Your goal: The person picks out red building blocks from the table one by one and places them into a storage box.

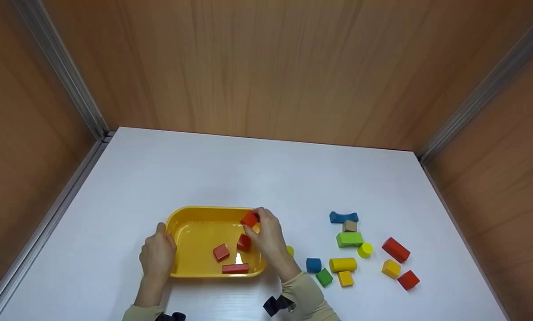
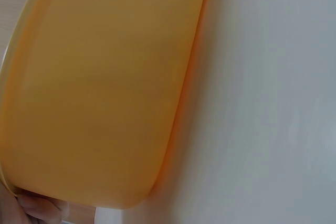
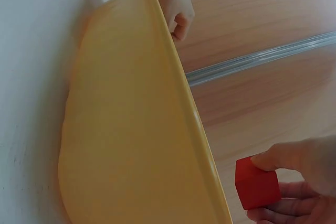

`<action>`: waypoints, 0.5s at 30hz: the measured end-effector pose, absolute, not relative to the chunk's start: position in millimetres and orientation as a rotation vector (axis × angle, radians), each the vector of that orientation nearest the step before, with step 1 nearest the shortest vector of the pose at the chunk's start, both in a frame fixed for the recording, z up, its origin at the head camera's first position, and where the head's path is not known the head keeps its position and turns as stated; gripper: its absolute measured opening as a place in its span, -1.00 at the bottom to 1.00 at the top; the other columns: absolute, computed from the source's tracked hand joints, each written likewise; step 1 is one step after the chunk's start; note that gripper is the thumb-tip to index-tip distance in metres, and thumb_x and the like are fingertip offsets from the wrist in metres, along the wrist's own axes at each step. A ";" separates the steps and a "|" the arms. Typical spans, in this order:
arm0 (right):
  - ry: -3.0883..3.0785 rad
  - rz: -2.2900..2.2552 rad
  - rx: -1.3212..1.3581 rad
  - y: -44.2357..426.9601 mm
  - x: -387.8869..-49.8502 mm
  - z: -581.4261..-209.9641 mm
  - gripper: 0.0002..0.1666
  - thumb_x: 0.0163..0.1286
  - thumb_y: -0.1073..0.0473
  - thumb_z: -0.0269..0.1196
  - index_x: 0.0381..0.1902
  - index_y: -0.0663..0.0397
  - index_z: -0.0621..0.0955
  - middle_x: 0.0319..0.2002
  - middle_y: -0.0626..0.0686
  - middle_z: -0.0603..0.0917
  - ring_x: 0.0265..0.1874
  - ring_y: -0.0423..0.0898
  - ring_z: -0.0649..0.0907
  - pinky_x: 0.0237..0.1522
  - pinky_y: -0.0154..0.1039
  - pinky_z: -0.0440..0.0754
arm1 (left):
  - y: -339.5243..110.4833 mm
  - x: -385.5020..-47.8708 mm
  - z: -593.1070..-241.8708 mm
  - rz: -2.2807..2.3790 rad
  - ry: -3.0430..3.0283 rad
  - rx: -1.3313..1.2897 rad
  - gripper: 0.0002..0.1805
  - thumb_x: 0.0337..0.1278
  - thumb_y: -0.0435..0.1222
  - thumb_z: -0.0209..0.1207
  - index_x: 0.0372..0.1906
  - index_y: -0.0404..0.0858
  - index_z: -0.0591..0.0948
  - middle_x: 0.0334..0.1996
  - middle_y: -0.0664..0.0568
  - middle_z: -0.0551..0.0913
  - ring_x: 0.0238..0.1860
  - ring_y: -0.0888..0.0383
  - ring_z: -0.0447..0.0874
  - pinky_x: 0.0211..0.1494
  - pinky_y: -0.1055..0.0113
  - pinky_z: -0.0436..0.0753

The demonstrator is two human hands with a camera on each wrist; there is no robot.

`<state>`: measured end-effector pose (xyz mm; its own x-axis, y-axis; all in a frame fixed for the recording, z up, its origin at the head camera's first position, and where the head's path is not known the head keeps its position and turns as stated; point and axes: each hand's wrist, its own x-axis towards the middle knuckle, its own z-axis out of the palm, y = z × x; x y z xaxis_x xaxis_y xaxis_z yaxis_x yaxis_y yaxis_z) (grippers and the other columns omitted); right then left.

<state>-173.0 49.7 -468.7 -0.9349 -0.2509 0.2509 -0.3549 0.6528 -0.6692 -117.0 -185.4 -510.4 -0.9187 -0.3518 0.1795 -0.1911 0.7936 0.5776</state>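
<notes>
My left hand [image 1: 157, 254] grips the left rim of a yellow tray [image 1: 190, 263]; the left wrist view shows the tray's outer wall [image 2: 105, 93] with fingers at its edge. Between thumb and fingers, my right hand [image 1: 268, 236] pinches a red cube [image 1: 249, 219] over the tray's right end. In the right wrist view the held cube [image 3: 257, 183] is above the rim. Inside the tray lie a red block [image 1: 244, 242], another red block [image 1: 221, 253] and a flat red bar [image 1: 235, 269].
Right of the tray lie several loose blocks: a blue notched block [image 1: 343, 217], a green block [image 1: 349, 239], a yellow cylinder [image 1: 343, 264], a blue cylinder [image 1: 313, 265] and a red block [image 1: 396, 249]. Wooden panels [image 1: 266, 67] wall the white table [image 1: 204, 165].
</notes>
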 end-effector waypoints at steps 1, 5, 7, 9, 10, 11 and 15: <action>-2.735 1.155 0.505 47.9 -173.3 -469.6 -0.60 0.05 0.24 0.33 -0.15 0.22 0.48 -0.27 0.05 0.54 -0.28 -0.11 0.55 -0.18 -0.33 0.52 | -185.2 -117.2 -510.4 -0.831 -2.708 0.426 -0.91 0.15 -0.45 -0.06 -0.28 -0.44 0.37 -0.77 -0.06 0.38 -0.83 0.14 0.30 -0.81 0.36 0.29; -2.758 1.171 0.485 40.5 -174.0 -471.4 -0.59 0.05 0.22 0.33 -0.14 0.21 0.47 -0.27 0.04 0.54 -0.27 -0.12 0.55 -0.19 -0.34 0.51 | -185.1 -118.4 -509.0 -0.833 -2.721 0.458 -0.89 0.16 -0.43 -0.05 -0.26 -0.43 0.38 -0.74 -0.09 0.42 -0.79 0.11 0.33 -0.79 0.33 0.30; -2.763 1.175 0.474 36.8 -174.2 -472.2 -0.59 0.04 0.22 0.33 -0.14 0.20 0.47 -0.27 0.04 0.54 -0.27 -0.13 0.55 -0.19 -0.34 0.52 | -185.2 -118.4 -508.2 -0.833 -2.721 0.460 -0.89 0.16 -0.43 -0.05 -0.26 -0.43 0.38 -0.73 -0.11 0.43 -0.78 0.10 0.33 -0.78 0.31 0.31; -2.763 1.173 0.471 33.2 -174.5 -473.3 -0.59 0.04 0.22 0.34 -0.14 0.20 0.48 -0.27 0.04 0.54 -0.27 -0.12 0.55 -0.18 -0.34 0.51 | -185.4 -118.0 -507.9 -0.833 -2.719 0.458 -0.89 0.15 -0.44 -0.05 -0.26 -0.44 0.37 -0.72 -0.12 0.43 -0.78 0.09 0.34 -0.78 0.29 0.31; -2.759 1.170 0.478 31.6 -174.9 -474.4 -0.59 0.03 0.23 0.34 -0.15 0.20 0.48 -0.27 0.04 0.54 -0.27 -0.12 0.54 -0.19 -0.34 0.51 | -185.4 -118.0 -507.9 -0.834 -2.719 0.458 -0.89 0.15 -0.44 -0.05 -0.26 -0.44 0.37 -0.72 -0.12 0.44 -0.78 0.09 0.34 -0.78 0.29 0.31; -2.756 1.162 0.485 30.0 -175.2 -475.5 -0.59 0.03 0.23 0.34 -0.15 0.20 0.48 -0.28 0.03 0.54 -0.27 -0.13 0.54 -0.19 -0.35 0.51 | -185.6 -118.0 -507.9 -0.836 -2.722 0.457 -0.88 0.15 -0.44 -0.05 -0.25 -0.44 0.37 -0.72 -0.12 0.44 -0.77 0.09 0.34 -0.78 0.28 0.32; -2.737 1.091 0.522 24.4 -176.8 -481.7 -0.61 0.01 0.23 0.35 -0.19 0.20 0.49 -0.29 0.03 0.55 -0.28 -0.12 0.53 -0.20 -0.35 0.50 | -185.6 -118.8 -508.3 -0.833 -2.727 0.474 -0.86 0.16 -0.42 -0.05 -0.22 -0.44 0.38 -0.71 -0.12 0.44 -0.77 0.09 0.34 -0.77 0.29 0.32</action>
<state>-176.8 24.4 -481.7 -0.9284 -0.2629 0.2627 -0.3715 0.6749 -0.6376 -118.8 -185.6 -508.3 -0.9157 -0.3761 0.1415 -0.2329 0.7836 0.5760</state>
